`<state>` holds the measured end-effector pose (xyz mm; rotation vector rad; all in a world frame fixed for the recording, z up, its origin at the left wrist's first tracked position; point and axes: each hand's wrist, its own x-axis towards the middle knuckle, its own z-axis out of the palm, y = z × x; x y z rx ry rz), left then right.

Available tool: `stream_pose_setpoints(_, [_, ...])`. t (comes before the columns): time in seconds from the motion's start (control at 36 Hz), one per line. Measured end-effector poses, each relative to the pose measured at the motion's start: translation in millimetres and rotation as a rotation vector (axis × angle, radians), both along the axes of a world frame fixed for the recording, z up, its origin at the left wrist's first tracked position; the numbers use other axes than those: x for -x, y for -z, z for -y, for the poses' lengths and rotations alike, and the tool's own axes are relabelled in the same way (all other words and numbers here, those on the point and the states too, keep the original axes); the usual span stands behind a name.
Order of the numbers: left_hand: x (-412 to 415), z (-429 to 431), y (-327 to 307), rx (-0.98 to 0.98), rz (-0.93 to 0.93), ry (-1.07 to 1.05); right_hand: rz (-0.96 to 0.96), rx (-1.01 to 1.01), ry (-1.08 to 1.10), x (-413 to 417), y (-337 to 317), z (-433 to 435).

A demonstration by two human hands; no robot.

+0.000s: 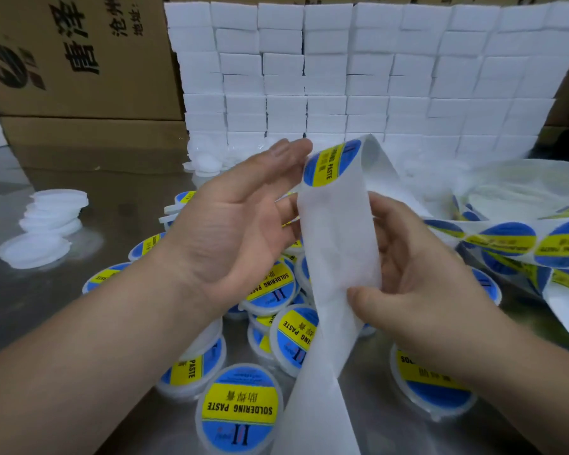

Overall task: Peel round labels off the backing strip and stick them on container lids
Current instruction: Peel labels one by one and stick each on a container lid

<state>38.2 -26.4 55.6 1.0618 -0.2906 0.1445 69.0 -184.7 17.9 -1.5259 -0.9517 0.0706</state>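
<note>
Right hand (418, 274) grasps the backing strip (337, 251): thumb pressed on the front, fingers curled round behind, strip held upright and bent over at the top. One round label (332, 164), blue and yellow, sits right on that bend, and its upper edge looks to be lifting off the strip. Left hand (240, 224) is released, palm showing, digits fairly straight. Its top digit reaches the label's left edge and the rest are just left of the strip; can't tell if it touches the label yet. Labelled lids (270, 287) are piled below and behind the strip. Plain white lids (56, 205) are stacked well to the strip's left on the metal table (63, 316). The rest of the strip, with more labels (506, 238), trails off to the right. White boxes (358, 77) are stacked behind the strip, cartons (79, 60) behind to the left. Handling guess: the label is thin, light and floppy with a sticky back, so it will curl or stick to itself. Pinch only the lifted rim, keep skin off the glue and peel slowly. The strip is slick, limp paper, so hold it taut just under the bend.
</note>
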Motion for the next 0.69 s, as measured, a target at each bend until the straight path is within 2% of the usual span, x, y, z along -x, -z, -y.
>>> stream_pose_setpoints(0.19, [-1.3, -0.6, 1.6, 0.039, -0.044, -0.004, -0.041, -0.014, -0.122, 1.4, -1.4, 2.2])
stream_pose_setpoints(0.33, [-4.9, -0.3, 0.3, 0.016, -0.055, -0.149, -0.078, 0.019, -0.155, 4.5, -0.3, 3.0])
stream_pose_setpoints(0.47, [-8.3, 6.6, 9.2, -0.21, 0.007, -0.4, -0.066, -0.027, -0.052, 6.5, -4.8, 6.0])
stream_pose_setpoints(0.69, [-3.1, 15.2, 15.7, -0.437, 0.148, -0.545, -0.119, -0.095, 0.07, 7.1, -8.3, 2.2])
